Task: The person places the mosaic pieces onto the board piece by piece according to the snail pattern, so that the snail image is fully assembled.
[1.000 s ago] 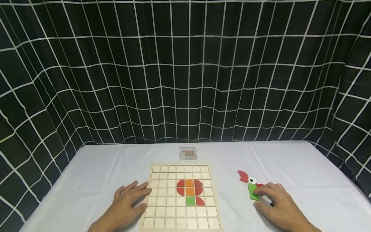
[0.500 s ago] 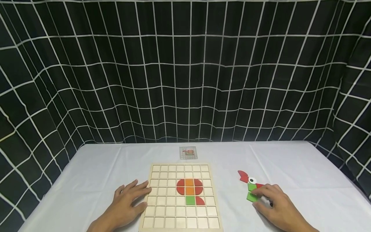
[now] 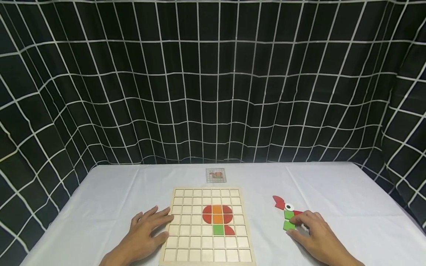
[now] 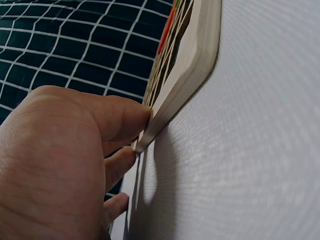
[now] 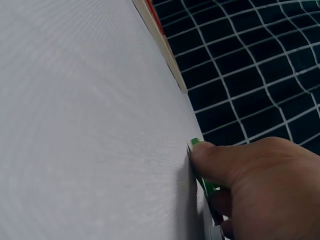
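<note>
Two hands in head view. Right hand (image 3: 316, 236), lower right of frame, pinches a green square tile (image 3: 288, 225) between thumb and fingers; eye tile (image 3: 288, 207) lies near, farther up the frame. Left hand (image 3: 143, 232), lower left, fingers spread, touches left edge of grid board (image 3: 196, 242), lower centre.

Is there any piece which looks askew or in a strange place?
Nothing really stands out. The coloured tiles sit squarely on the board; right of it, loose red pieces lie at angles, which seems ordinary for loose ones.
</note>
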### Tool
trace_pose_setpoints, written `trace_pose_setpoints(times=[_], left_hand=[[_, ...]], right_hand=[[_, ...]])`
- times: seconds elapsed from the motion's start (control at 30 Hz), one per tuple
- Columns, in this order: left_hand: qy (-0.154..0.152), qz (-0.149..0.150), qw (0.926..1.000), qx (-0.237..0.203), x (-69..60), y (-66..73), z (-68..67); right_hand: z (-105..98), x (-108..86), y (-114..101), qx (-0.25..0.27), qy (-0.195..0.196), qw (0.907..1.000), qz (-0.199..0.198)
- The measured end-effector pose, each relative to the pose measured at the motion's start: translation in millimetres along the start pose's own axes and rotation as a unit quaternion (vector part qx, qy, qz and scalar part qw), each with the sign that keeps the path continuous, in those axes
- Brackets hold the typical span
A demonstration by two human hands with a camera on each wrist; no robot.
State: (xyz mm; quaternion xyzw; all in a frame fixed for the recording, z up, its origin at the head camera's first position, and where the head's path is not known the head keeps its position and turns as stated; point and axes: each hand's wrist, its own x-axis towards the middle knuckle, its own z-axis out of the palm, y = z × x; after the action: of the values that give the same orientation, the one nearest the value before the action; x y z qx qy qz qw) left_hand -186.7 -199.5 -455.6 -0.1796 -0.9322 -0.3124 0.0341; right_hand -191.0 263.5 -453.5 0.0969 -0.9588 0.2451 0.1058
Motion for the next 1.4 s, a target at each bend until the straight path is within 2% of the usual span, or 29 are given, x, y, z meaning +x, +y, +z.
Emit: trace_pose_setpoints(times=[0.3,0.37,0.53,0.77,0.93,1.4], left_hand=[[0.001,-0.014,0.9999,0.005,1.8,-0.3,-1.0],[0.003,-0.011,0.9999,0.008,2.3,-0.9,-0.1],[0.006,-0.007,0.9999,0.01,2.8,-1.5,2.4],[0.004,-0.016,0.9998,0.015,2.4,-0.4,4.4],[0.004,-0.016,0.9997,0.018,2.0,-0.5,5.3],[0.006,-0.012,0.9997,0.021,0.6,-2.7,4.6]], right_hand=[[-5,0.6,-6,-0.003,0.071,0.9959,-0.057],[-7,1.6,-8,0.001,0.096,0.9918,-0.085],[-12,4.2,-17,0.023,0.152,0.9745,-0.164],[-18,9.7,-48,0.083,0.152,0.9645,-0.199],[-18,15.8,-70,0.098,0.15,0.9551,-0.236],[5,28.3,-120,0.152,0.141,0.9342,-0.291]])
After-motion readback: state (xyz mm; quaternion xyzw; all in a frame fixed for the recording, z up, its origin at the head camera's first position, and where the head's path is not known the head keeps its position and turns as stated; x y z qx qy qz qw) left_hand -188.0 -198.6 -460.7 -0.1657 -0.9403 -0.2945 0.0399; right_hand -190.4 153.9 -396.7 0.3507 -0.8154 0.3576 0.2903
